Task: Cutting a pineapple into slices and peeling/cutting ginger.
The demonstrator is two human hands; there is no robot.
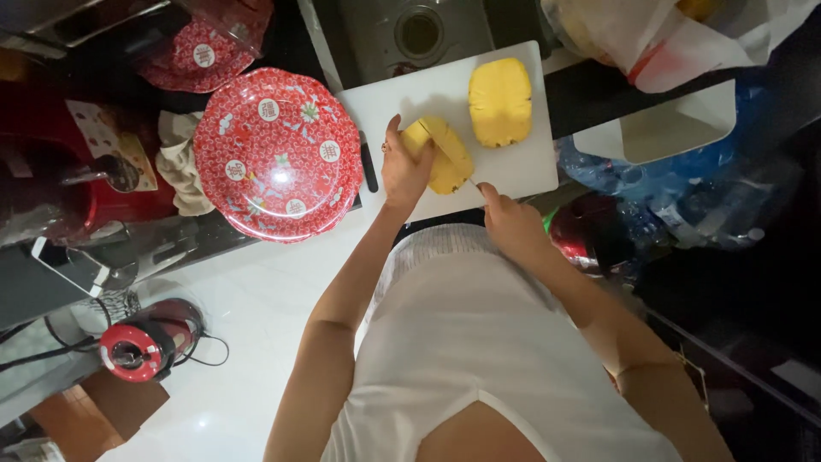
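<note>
You're in a home kitchen: steel sink [419, 34], white plastic cutting board [513, 162] w/ peeled pineapple halves [500, 101], red patterned plates [278, 154].

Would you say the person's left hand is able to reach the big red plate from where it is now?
Probably yes: the left hand rests on the pineapple piece, and the red plate lies just beside the cutting board, with only a dark knife between.

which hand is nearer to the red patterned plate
Left. The left hand rests on the pineapple piece on the cutting board, just right of the red plate. The right hand holds a knife farther off.
</note>
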